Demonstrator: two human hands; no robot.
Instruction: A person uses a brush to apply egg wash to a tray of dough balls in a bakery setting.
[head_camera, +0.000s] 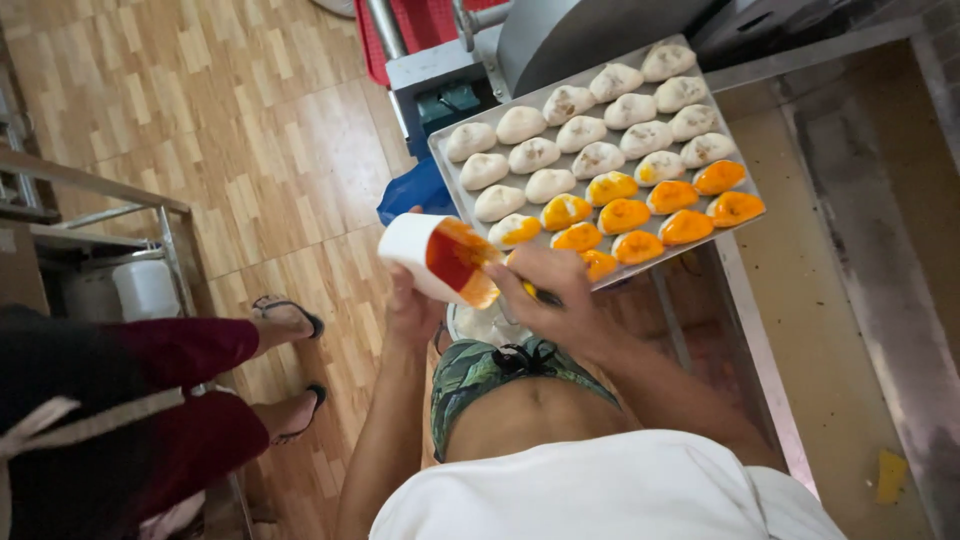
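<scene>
**Orange glaze, soft dough**

Orange liquid fills the white plastic cup (437, 257), tilted beside the near edge of the rectangular metal baking tray (455, 175). The left hand (412, 310) wraps the cup's underside; it looks light, slick and spill-prone, best held round its wall. The right hand (555, 290) is closed on a dark-handled tool (543, 296), its tip hidden. The pale dough pieces (533, 154) look soft and fragile.
</scene>
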